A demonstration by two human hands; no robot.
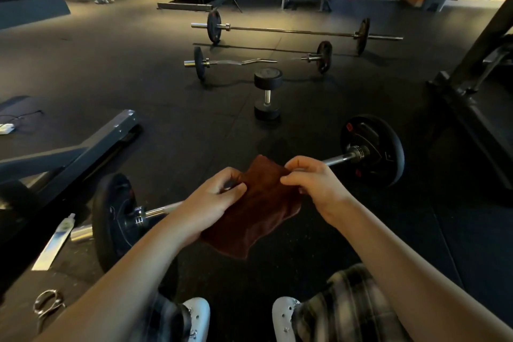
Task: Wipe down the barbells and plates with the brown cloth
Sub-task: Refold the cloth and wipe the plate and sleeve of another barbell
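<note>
The person crouches over the nearest barbell (pixel 337 159) on the floor, with the brown cloth (pixel 261 211) held above the middle of its shaft. The left grip (pixel 219 198) pinches one edge of the cloth and the right grip (pixel 313 183) pinches the other. They seem to be arranging it. I can't tell whether it touches the bar. Next, I'd say, it needs wrapping round the shaft and rubbing out toward a plate (pixel 372 150).

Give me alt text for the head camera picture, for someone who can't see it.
The person's left hand and right hand grip a brown cloth that hides the middle of a barbell lying on a dark gym floor, a black plate at each end. Beyond are a dumbbell, a curl bar and a long barbell.
</note>
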